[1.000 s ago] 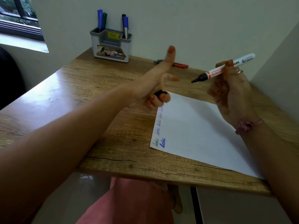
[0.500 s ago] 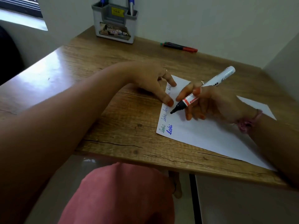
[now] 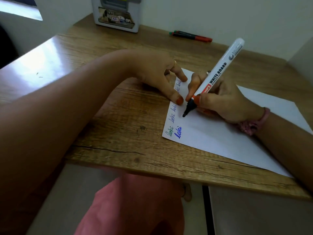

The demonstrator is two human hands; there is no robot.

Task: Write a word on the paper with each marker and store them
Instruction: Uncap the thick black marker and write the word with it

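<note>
A white sheet of paper [image 3: 220, 141] lies on the wooden desk [image 3: 118, 133], with "loki" written several times in green and blue along its left edge. My right hand [image 3: 225, 102] grips an uncapped black whiteboard marker [image 3: 218, 70], its tip touching the paper just right of the written words. My left hand [image 3: 152, 73] presses the paper's left edge with its thumb and a fingertip. The marker's cap is not visible.
A grey pen holder [image 3: 116, 16] stands at the back of the desk against the wall. Two markers [image 3: 191, 35], with red and green ends, lie at the back right. A pink-clothed knee [image 3: 132, 209] shows below the desk edge.
My right hand came down from mid-air and set the marker tip on the paper. My left hand, which held the black cap raised, dropped onto the paper's edge.
</note>
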